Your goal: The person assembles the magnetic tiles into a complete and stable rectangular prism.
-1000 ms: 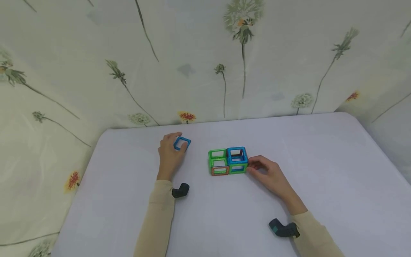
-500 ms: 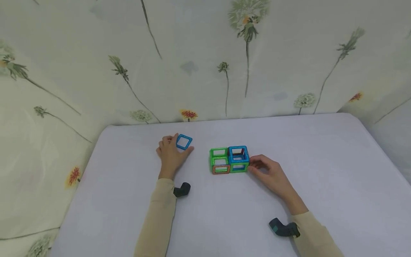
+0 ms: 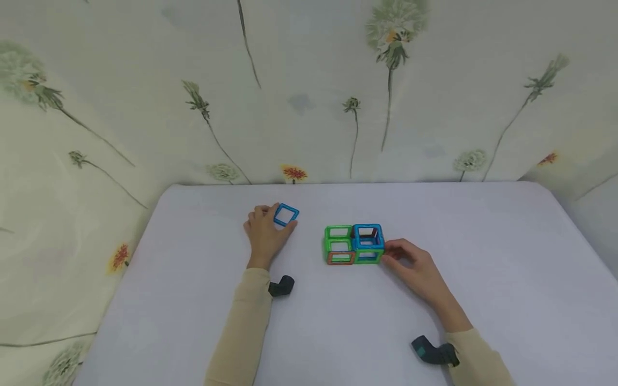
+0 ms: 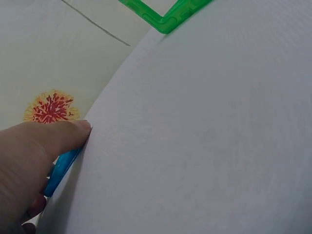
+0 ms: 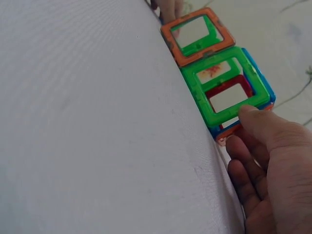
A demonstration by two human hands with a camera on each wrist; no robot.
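My left hand (image 3: 264, 236) pinches a blue square magnetic tile (image 3: 290, 208) between thumb and fingers at the back left of the table. In the left wrist view the thumb covers much of that blue tile (image 4: 62, 168). To its right stands a joined build of magnetic tiles (image 3: 354, 244): a cube with a blue top and green front, beside a green-and-orange section open on top. My right hand (image 3: 415, 268) holds the build's right end. In the right wrist view its thumb presses a corner of the green tile (image 5: 195, 95), fingers curled alongside; an orange tile (image 5: 178, 56) adjoins it.
A white cloth covers the table (image 3: 333, 316). Behind it hangs a flower-patterned curtain (image 3: 318, 134), close to the left hand. Dark wrist cameras (image 3: 281, 286) sit on both sleeves.
The blue tile has turned in my left hand, and the thumb has shifted from across it to its near right edge. The right hand stays at the build. The head view has shifted slightly.
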